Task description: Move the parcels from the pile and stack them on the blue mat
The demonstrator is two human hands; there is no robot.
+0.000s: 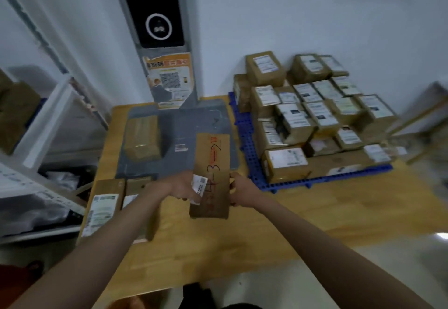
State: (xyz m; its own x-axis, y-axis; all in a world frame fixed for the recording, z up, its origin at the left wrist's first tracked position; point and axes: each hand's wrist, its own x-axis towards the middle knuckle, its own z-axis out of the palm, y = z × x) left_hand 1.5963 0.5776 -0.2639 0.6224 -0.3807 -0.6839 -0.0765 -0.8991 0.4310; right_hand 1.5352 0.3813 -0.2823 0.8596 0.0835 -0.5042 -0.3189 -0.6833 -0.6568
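While blur hides detail, both hands' fingers (233, 182) seemingly grip the long parcel (211, 175) between them.

White wall (315, 17), wooden table (242, 236)

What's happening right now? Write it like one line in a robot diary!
step: carrying parcel | left hand: grips long brown parcel | right hand: grips same parcel | blue mat: many parcels stacked

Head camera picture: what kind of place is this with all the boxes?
Probably a parcel pickup or sorting station. Labelled parcels are stacked on a blue mat, a scanner stand with a poster stands behind, and both hands hold a long parcel marked with numbers.
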